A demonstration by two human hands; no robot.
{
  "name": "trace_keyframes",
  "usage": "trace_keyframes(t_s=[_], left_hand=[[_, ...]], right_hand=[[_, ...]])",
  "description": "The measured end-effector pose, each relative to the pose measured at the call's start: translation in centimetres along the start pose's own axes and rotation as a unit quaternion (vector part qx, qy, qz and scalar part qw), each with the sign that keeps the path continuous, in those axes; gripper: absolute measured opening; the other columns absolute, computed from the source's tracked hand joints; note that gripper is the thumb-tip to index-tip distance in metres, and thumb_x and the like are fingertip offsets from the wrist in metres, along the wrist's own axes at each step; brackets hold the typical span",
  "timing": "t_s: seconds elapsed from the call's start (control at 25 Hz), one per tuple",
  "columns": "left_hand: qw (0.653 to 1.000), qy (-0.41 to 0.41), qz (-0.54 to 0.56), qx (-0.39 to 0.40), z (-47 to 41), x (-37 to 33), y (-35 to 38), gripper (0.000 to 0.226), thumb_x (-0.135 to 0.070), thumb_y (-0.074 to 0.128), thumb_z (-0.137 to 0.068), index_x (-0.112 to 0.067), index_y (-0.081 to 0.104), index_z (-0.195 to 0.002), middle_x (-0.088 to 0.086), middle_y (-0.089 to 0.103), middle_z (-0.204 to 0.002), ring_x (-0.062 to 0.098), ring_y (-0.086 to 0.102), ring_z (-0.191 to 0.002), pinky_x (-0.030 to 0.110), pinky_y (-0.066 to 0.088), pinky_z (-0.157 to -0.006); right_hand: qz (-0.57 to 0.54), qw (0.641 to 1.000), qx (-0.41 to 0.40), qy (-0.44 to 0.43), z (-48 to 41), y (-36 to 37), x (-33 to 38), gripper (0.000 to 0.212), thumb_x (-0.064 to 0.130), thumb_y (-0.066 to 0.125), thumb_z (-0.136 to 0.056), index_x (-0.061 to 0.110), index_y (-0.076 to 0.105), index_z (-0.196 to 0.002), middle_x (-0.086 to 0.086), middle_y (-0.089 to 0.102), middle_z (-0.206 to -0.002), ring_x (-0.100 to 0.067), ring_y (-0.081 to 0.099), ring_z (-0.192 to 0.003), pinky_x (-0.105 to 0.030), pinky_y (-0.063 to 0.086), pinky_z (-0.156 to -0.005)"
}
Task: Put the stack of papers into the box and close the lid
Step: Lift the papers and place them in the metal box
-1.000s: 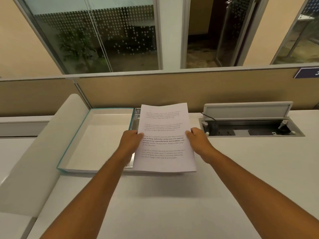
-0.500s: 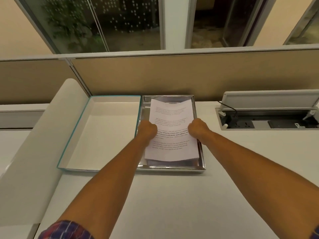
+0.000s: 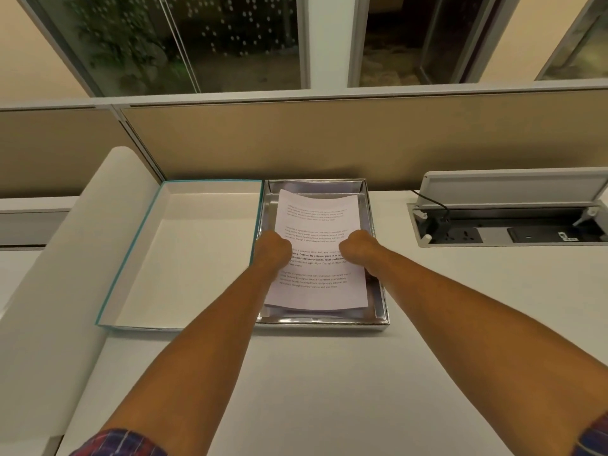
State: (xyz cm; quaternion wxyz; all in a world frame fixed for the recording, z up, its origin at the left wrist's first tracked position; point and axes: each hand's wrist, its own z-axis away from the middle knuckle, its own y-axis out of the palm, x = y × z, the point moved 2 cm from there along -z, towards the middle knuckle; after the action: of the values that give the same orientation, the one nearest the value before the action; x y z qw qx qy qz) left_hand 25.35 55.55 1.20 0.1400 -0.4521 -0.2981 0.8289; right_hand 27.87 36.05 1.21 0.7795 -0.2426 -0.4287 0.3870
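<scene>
A stack of printed white papers [image 3: 317,291] hangs low inside the shiny silver box [image 3: 378,284] at the desk's far middle, its near edge just above the box floor. My left hand [image 3: 272,251] grips the stack's left edge and my right hand [image 3: 359,250] grips its right edge. Both hands are inside the box walls. The box lid [image 3: 184,251], white inside with a teal rim, lies open-side up right beside the box on its left, touching it.
A beige partition [image 3: 296,139] runs behind the box, with windows above. An open cable hatch [image 3: 506,225] with sockets and a raised flap sits in the desk at right. A curved white panel [image 3: 49,274] slopes along the left side.
Both hands have carried the papers forward and down, from above the desk in front of the box to inside the box. My view tilted down.
</scene>
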Motion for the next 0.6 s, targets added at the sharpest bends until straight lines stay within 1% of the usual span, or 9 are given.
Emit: trace_keyframes(t_s=[0.08, 0.16, 0.28, 0.32, 0.4, 0.44, 0.48, 0.56, 0.6], left_hand=[[1.0, 0.001, -0.018, -0.005, 0.2, 0.0, 0.0, 0.036, -0.007, 0.051, -0.103, 0.0, 0.06, -0.138, 0.02, 0.069, -0.135, 0.035, 0.069, -0.103, 0.037, 0.056, -0.076], [0.999, 0.001, -0.035, 0.001, 0.7, 0.0, 0.0, 0.036, -0.008, 0.051, -0.104, 0.0, 0.059, -0.139, 0.02, 0.068, -0.137, 0.035, 0.069, -0.108, 0.036, 0.056, -0.077], [0.999, 0.006, -0.04, 0.017, 1.3, 0.0, -0.1, 0.036, -0.009, 0.053, -0.104, 0.0, 0.058, -0.139, 0.02, 0.067, -0.138, 0.039, 0.07, -0.116, 0.039, 0.059, -0.082], [0.999, 0.011, -0.038, 0.018, 1.5, 0.0, -0.1, 0.036, -0.008, 0.053, -0.104, 0.0, 0.059, -0.138, 0.02, 0.068, -0.137, 0.039, 0.07, -0.115, 0.039, 0.059, -0.082], [0.999, 0.02, -0.034, 0.015, 2.0, -0.2, -0.2, 0.036, -0.006, 0.053, -0.103, 0.0, 0.06, -0.138, 0.02, 0.069, -0.136, 0.035, 0.069, -0.106, 0.036, 0.057, -0.077], [0.999, 0.023, -0.035, 0.015, 2.4, -0.3, -0.3, 0.036, -0.006, 0.053, -0.103, 0.0, 0.061, -0.138, 0.019, 0.069, -0.135, 0.032, 0.066, -0.1, 0.035, 0.055, -0.075], [0.999, 0.028, -0.035, 0.015, 2.7, -0.4, -0.3, 0.036, -0.006, 0.053, -0.103, 0.0, 0.061, -0.137, 0.019, 0.069, -0.135, 0.029, 0.064, -0.096, 0.034, 0.054, -0.075], [0.998, 0.033, -0.039, 0.024, 3.3, -0.1, -0.6, 0.035, -0.007, 0.054, -0.103, -0.001, 0.062, -0.137, 0.019, 0.069, -0.135, 0.031, 0.066, -0.101, 0.036, 0.057, -0.078], [0.998, 0.031, -0.041, 0.026, 3.8, 0.0, -1.0, 0.035, -0.01, 0.055, -0.104, -0.001, 0.062, -0.137, 0.019, 0.069, -0.136, 0.034, 0.069, -0.107, 0.036, 0.057, -0.079]], right_hand=[[-0.027, 1.0, -0.002, 0.007, 0.4, 0.2, 0.1, 0.029, 0.011, 0.05, -0.102, -0.004, 0.059, -0.125, -0.017, 0.066, -0.123, -0.029, 0.066, -0.104, -0.033, 0.055, -0.082], [-0.05, 0.999, -0.008, 0.012, 0.8, 0.3, 0.1, 0.037, 0.011, 0.053, -0.1, -0.005, 0.056, -0.133, -0.019, 0.066, -0.13, -0.026, 0.062, -0.097, -0.031, 0.053, -0.077], [-0.067, 0.998, -0.001, 0.02, 1.4, 0.6, -0.3, 0.052, 0.011, 0.054, -0.099, -0.007, 0.044, -0.146, -0.021, 0.06, -0.139, -0.025, 0.059, -0.099, -0.031, 0.052, -0.078], [-0.076, 0.997, -0.002, 0.02, 1.7, 0.8, -0.6, 0.053, 0.011, 0.055, -0.098, -0.006, 0.042, -0.146, -0.02, 0.061, -0.135, -0.024, 0.062, -0.1, -0.032, 0.054, -0.079], [-0.091, 0.996, -0.008, 0.018, 2.4, 1.1, -1.1, 0.051, 0.012, 0.058, -0.097, -0.002, 0.043, -0.144, -0.013, 0.064, -0.121, -0.023, 0.065, -0.095, -0.033, 0.057, -0.077], [-0.09, 0.996, -0.011, 0.013, 2.9, 1.3, -1.2, 0.055, 0.013, 0.059, -0.098, 0.0, 0.039, -0.147, -0.013, 0.063, -0.123, -0.024, 0.066, -0.099, -0.034, 0.058, -0.079], [-0.081, 0.997, -0.017, 0.006, 3.4, 1.5, -1.2, 0.063, 0.015, 0.06, -0.098, 0.001, 0.032, -0.152, -0.016, 0.06, -0.134, -0.029, 0.065, -0.112, -0.037, 0.059, -0.087], [-0.044, 0.998, -0.04, -0.02, 4.7, 2.2, -1.0, 0.074, 0.02, 0.061, -0.098, 0.003, 0.02, -0.158, -0.019, 0.042, -0.158, -0.038, 0.053, -0.137, -0.047, 0.054, -0.106], [-0.025, 0.998, -0.051, -0.036, 5.4, 2.5, -0.9, 0.077, 0.022, 0.061, -0.098, 0.003, 0.018, -0.159, -0.019, 0.034, -0.163, -0.039, 0.046, -0.144, -0.049, 0.051, -0.111]])
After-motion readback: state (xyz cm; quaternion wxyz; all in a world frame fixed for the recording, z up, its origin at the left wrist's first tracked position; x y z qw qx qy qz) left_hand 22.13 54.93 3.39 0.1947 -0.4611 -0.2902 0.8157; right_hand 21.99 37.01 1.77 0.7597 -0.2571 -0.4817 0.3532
